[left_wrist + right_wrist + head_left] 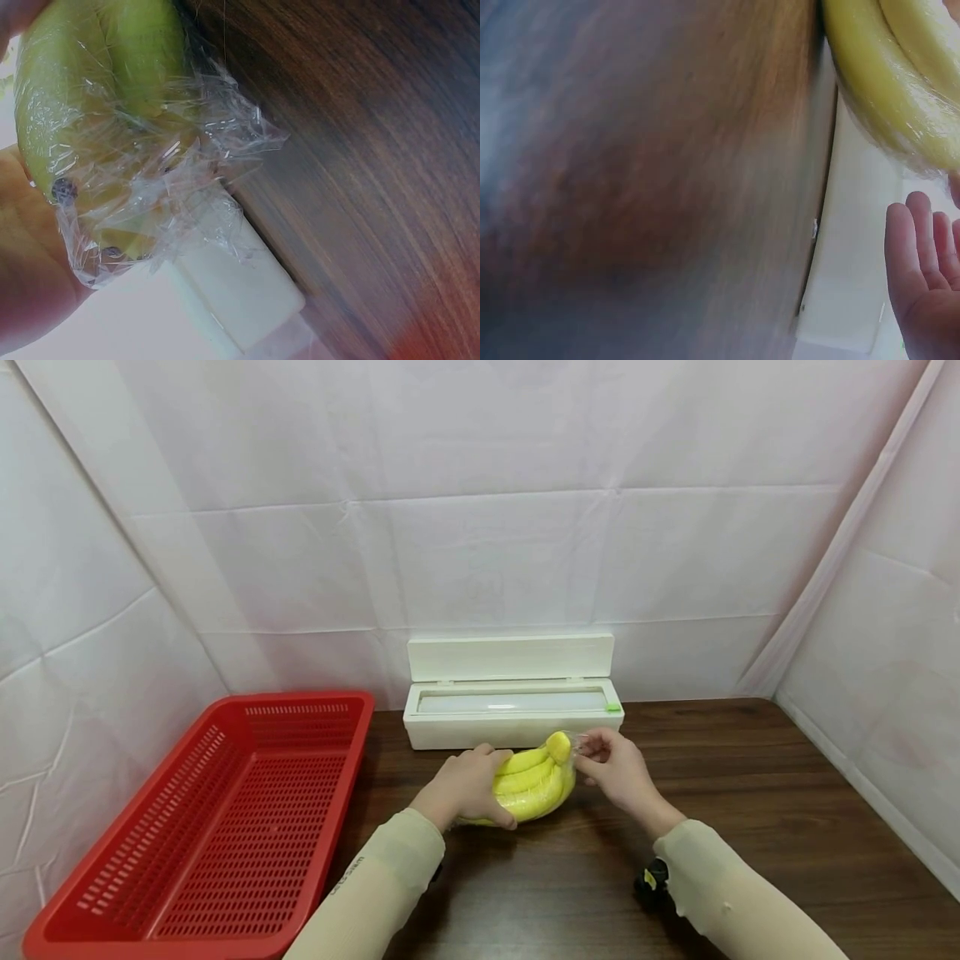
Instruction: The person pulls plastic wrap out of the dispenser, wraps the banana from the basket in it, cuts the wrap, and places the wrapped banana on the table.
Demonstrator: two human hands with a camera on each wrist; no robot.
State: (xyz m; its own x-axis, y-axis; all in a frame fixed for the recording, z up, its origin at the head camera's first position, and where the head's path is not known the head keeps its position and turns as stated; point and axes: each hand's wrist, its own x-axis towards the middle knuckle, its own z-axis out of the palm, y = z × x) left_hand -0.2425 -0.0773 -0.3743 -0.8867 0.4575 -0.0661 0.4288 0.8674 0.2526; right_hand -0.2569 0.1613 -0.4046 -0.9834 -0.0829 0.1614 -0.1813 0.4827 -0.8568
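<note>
A bunch of yellow bananas (531, 789) in clear plastic wrap lies on the table in the head view. My left hand (468, 783) holds it from the left, fingers over the top and thumb along the front. Crumpled plastic wrap (180, 180) covers the banana tips in the left wrist view, beside the palm of my left hand (34, 262). At the stem end, my right hand (613, 768) pinches the loose film. The right wrist view shows its fingers (922, 240) just below the wrapped bananas (900, 82); the thumb is mostly cut off.
Behind the bananas stands a white wrap dispenser box (480, 727), its lid (510, 657) raised, with a roll (510, 702) inside and a green piece (613, 707) at its right end. A red plastic basket (356, 760) sits at the left. White cloth walls (480, 527) enclose the dark wooden table (750, 793).
</note>
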